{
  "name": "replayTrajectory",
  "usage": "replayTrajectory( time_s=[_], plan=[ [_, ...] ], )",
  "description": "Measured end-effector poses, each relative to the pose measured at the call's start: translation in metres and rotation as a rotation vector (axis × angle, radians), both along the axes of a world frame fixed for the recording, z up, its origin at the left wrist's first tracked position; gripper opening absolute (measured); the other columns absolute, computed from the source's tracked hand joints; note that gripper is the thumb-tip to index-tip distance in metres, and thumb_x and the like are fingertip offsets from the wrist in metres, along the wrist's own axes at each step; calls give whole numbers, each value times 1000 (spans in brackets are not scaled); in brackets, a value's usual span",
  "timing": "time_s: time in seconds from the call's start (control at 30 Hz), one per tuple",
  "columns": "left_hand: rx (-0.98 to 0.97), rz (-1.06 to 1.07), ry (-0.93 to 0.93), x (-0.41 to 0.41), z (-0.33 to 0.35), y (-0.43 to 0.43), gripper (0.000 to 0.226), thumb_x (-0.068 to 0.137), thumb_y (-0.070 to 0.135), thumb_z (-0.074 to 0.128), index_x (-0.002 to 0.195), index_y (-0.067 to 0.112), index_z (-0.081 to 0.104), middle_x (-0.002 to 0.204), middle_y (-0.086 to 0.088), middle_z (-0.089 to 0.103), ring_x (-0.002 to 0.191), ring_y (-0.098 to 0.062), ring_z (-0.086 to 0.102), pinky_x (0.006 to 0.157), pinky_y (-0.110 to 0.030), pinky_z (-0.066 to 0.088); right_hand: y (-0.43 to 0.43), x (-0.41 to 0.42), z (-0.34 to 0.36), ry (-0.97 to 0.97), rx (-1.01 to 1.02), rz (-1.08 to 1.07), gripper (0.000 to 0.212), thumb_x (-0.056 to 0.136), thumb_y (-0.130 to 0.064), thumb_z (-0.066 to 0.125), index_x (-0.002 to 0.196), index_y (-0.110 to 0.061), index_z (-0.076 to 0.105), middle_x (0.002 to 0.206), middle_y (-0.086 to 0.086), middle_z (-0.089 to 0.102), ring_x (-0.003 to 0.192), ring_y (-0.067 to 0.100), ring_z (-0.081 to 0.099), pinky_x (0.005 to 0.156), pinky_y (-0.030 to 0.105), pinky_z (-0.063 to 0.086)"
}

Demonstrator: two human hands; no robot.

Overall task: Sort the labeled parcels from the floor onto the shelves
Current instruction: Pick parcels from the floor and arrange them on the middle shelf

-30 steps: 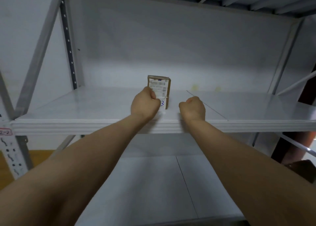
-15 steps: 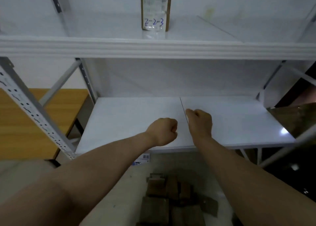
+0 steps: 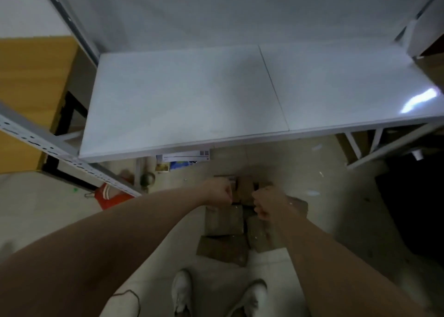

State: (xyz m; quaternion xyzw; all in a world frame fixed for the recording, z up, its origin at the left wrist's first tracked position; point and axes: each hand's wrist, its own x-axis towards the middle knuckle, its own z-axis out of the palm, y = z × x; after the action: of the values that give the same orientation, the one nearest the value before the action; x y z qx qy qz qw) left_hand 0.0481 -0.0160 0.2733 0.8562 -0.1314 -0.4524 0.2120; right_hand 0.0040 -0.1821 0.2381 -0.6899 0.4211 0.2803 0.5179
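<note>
Floor: pale tiles fill the lower frame beneath a white shelf spanning the upper half.
Parcels: a heap of brown parcels lies at centre frame, just above our white shoes; their labels are too blurred to read.
Left hand: our left hand is curled into a fist over the heap's upper left, with nothing visible in it.
Right hand: our right hand is curled the same way over the upper right, also holding nothing.
Step, we judge: reaching down for a parcel.
Doing it well: we should uncurl our fingers, take one top parcel by opposite edges, turn its label up, and read it before lifting.
</note>
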Motion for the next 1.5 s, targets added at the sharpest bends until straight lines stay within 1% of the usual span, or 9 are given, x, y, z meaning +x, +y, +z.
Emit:
replayTrajectory(
  time_s=[0.33,0.53,0.63,0.73,0.93,1.17,1.27,1.4,1.5],
  plan=[
    [110,111,40,24,-175,21,25,91,17,61,114,8,60,105,-11,64,89,-21,61,71,-28,50,-20,-7,-171,-2,-40,82,11,93,-10,58,83,-7,60,79,16,56,71,26,52,63,36,42],
    [101,155,-11,52,-288,13,78,85,26,74,147,10,28,137,-15,49,107,-19,53,82,-26,45,-15,42,-275,-89,-113,224,8,94,-22,60,97,-22,53,90,0,60,92,23,62,89,43,57],
    [166,114,-103,74,-349,6,104,81,31,78,155,13,8,150,-19,32,132,-33,41,103,-37,41,-7,74,-326,-112,-134,378,9,95,-18,57,104,-16,57,101,1,59,88,21,60,71,32,59],
    [209,62,-220,103,-409,-7,112,79,32,79,156,17,0,160,-17,16,145,-37,20,116,-49,27,-8,93,-381,-195,-99,404,46,92,-17,59,137,-24,49,108,-5,56,83,17,60,46,18,47],
    [252,31,-244,139,-510,-26,123,76,29,82,154,35,-14,164,-3,-15,150,-35,-9,113,-66,12,-19,110,-461,-249,-92,273,42,93,-11,59,134,-11,54,120,14,62,107,34,63,88,43,57],
    [208,13,-383,129,-530,-27,88,83,23,69,152,30,15,138,-16,30,128,-41,33,99,-51,44,-41,89,-472,-205,-195,145,16,100,-22,51,110,-13,60,105,12,66,102,29,64,96,46,53],
    [-12,218,-34,126,-480,-23,80,77,17,76,144,29,34,126,-9,46,113,-35,53,91,-46,53,-52,78,-437,-245,-240,319,31,91,-9,64,119,-19,53,99,3,61,88,19,61,76,29,52],
    [-197,569,491,119,-382,-7,35,81,37,67,110,19,64,97,-8,62,79,-22,59,68,-31,52,-59,60,-336,-343,140,234,96,67,-24,93,137,-62,39,137,-14,48,129,15,49,109,37,46],
    [-269,682,822,106,-301,6,41,79,48,60,99,13,66,87,-10,64,71,-20,59,61,-25,45,-61,52,-242,-241,389,253,122,53,-26,97,152,-44,29,149,-3,46,131,22,53,109,45,48]
  ],
)
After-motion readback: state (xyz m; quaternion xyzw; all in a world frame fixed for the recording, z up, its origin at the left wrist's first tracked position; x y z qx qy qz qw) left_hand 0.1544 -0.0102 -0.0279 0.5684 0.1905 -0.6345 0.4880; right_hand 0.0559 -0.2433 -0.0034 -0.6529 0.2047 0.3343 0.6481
